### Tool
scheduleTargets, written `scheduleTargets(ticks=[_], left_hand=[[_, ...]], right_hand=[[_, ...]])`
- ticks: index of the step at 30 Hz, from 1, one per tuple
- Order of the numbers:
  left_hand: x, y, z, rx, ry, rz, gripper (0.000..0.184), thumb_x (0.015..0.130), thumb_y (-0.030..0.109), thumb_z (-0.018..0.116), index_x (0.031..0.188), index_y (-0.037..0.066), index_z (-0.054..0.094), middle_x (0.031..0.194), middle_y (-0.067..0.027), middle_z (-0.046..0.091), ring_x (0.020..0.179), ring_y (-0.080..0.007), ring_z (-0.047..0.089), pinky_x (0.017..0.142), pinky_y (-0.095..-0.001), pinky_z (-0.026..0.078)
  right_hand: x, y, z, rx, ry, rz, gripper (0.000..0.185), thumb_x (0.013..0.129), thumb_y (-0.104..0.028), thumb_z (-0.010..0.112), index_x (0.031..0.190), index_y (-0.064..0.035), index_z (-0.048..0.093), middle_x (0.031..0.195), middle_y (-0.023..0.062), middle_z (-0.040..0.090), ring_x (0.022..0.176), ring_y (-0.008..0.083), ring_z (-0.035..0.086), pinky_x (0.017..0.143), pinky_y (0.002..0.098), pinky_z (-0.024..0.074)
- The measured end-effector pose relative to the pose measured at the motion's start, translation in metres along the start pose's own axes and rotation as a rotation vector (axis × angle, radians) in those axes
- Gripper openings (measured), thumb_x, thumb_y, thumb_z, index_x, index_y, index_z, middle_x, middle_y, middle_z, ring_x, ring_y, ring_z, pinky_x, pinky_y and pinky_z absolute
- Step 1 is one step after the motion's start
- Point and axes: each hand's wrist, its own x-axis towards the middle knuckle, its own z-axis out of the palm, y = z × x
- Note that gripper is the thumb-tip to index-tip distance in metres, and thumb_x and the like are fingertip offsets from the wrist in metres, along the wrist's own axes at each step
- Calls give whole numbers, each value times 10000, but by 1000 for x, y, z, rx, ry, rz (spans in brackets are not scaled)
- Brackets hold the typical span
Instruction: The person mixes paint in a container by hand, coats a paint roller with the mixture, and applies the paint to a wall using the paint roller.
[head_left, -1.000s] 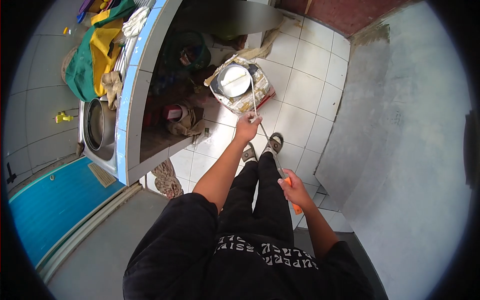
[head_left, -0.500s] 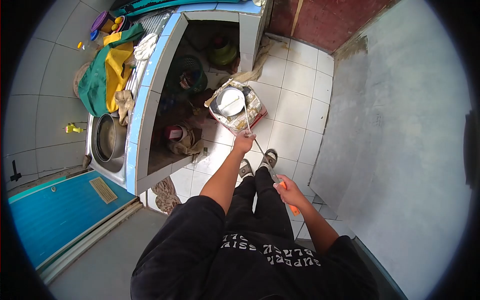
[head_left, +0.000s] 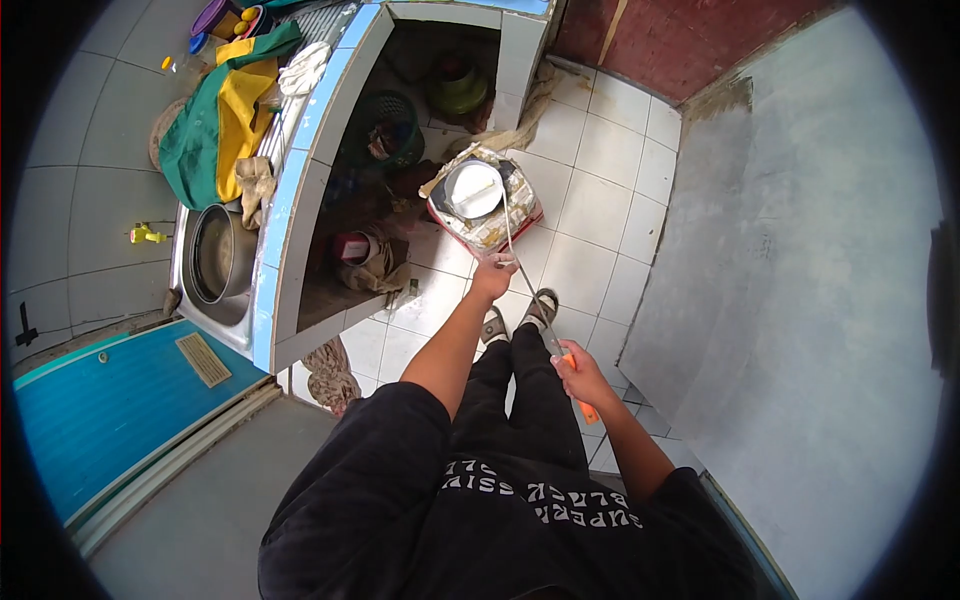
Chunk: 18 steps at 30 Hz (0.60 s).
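My right hand [head_left: 580, 372] is closed round the orange handle [head_left: 588, 411] of a long thin metal rod [head_left: 534, 290]. Farther up, the fingers of my left hand [head_left: 493, 276] are closed on the same rod. The rod's far end reaches the rim of a round white container [head_left: 473, 190], where its tip cannot be made out. That container sits on a stained, paint-smeared box [head_left: 490, 228] on the tiled floor, just beyond my left hand.
Left stands a blue-edged counter [head_left: 286, 205] with a metal pot [head_left: 222, 254] in its sink and a green and yellow cloth [head_left: 232, 120]. A green basket [head_left: 393, 130] is under it. A grey wall [head_left: 790, 260] rises at the right; my feet are below the rod.
The view has shifted, showing more of the space under the counter than in the oldest frame. Both hands keep hold of the rod, with little change between them.
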Motion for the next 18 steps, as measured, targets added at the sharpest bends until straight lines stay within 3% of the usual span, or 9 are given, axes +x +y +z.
scheduleTargets(ticks=[10,12,18], left_hand=[[9,-5,8,7,-2,-3,362,908,236,759,1175,9,667,1060,-79,712,947,-148,633,855,-297,495],[9,-6,10,18,10,-4,347,888,274,769,1146,54,697,1100,-167,719,1013,-246,668,889,-359,519],[3,-7,8,-89,-16,19,325,870,260,777,1105,49,702,1050,-127,724,956,-218,662,880,-352,515]], right_hand=[[6,0,-1,58,3,5,448,1032,-210,599,1428,-72,443,704,3,497,477,102,473,423,278,403],[8,2,-2,52,21,-2,488,1018,-240,612,1444,-58,456,654,4,482,450,107,477,419,288,413],[9,5,-2,13,28,0,480,1019,-245,609,1438,-61,465,623,10,488,455,112,492,422,295,415]])
